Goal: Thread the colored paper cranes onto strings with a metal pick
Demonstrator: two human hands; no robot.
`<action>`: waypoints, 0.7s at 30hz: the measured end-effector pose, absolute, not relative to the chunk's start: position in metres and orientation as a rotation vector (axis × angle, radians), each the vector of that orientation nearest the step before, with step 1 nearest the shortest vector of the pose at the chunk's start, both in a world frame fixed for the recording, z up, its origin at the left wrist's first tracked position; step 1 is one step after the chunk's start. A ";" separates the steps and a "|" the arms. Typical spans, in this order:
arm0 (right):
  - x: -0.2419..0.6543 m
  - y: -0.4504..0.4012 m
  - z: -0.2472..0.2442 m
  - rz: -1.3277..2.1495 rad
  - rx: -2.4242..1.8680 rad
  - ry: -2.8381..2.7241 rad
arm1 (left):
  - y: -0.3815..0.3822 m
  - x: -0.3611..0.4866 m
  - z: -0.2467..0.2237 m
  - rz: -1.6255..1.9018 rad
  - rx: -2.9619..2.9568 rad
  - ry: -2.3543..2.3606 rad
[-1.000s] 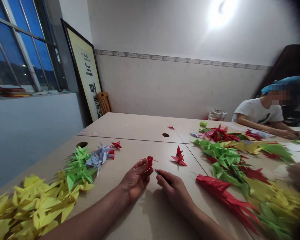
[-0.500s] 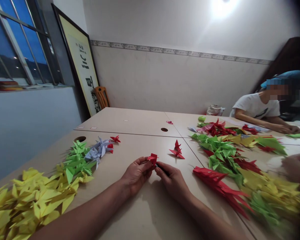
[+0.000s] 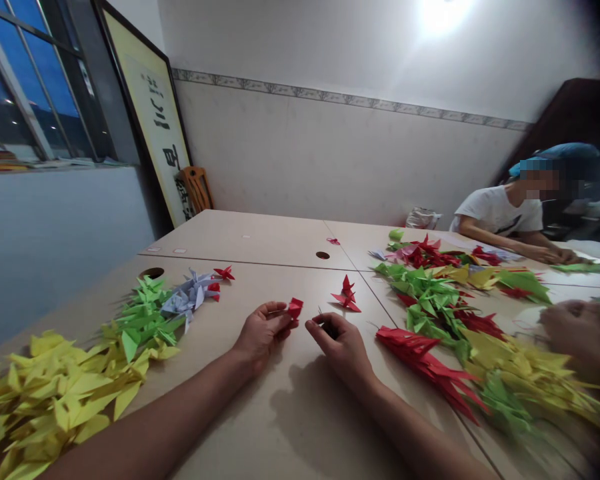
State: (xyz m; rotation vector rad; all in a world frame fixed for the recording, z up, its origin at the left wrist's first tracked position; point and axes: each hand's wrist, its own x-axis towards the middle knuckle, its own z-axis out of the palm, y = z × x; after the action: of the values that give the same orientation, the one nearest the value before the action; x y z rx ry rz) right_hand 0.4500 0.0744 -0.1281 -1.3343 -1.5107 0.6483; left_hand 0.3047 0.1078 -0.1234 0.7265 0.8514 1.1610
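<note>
My left hand (image 3: 263, 331) pinches a small piece of folded red paper (image 3: 295, 308) between thumb and fingers. My right hand (image 3: 337, 343) holds a small dark tool with a thin metal tip (image 3: 325, 325), and a narrow gap separates it from the red paper. Just beyond my hands, two small red origami cranes (image 3: 347, 297) lie together on the beige table (image 3: 290, 413). Long heaps of origami cranes fill both sides: yellow (image 3: 65, 400), green (image 3: 145, 320) and lilac (image 3: 190, 293) on the left, red (image 3: 420, 357) and green (image 3: 430, 300) on the right.
A co-worker in a white T-shirt (image 3: 500, 213) sits at the far right, hands among paper cranes. Another person's hand (image 3: 575, 333) enters from the right edge. The table has round holes and seams. A framed calligraphy scroll (image 3: 147, 113) and wooden chair (image 3: 196, 190) stand behind.
My hands have drawn apart, with the red paper staying in my left hand and the tool in my right. The camera view has shifted slightly, and the hand at the right edge reaches further in.
</note>
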 end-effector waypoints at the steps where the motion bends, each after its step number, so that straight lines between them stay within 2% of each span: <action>1: 0.449 0.075 -0.128 0.687 -1.321 -1.498 | 0.106 0.306 -0.124 1.146 0.790 0.858; 9: 0.462 0.090 -0.138 0.891 -1.281 -1.253 | 0.100 0.311 -0.135 1.062 1.162 0.905; 16: 0.487 0.108 -0.142 0.799 -1.300 -0.920 | 0.148 0.275 -0.118 1.212 2.074 1.374; 21: 0.484 0.109 -0.145 0.804 -1.287 -0.977 | 0.203 0.242 -0.094 1.083 2.038 1.802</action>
State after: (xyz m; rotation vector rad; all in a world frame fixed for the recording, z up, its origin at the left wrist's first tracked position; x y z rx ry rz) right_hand 0.4842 0.1086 -0.1452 -1.2866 -0.9771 0.8041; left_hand 0.2419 0.2034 -0.0940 2.0385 1.8017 1.0830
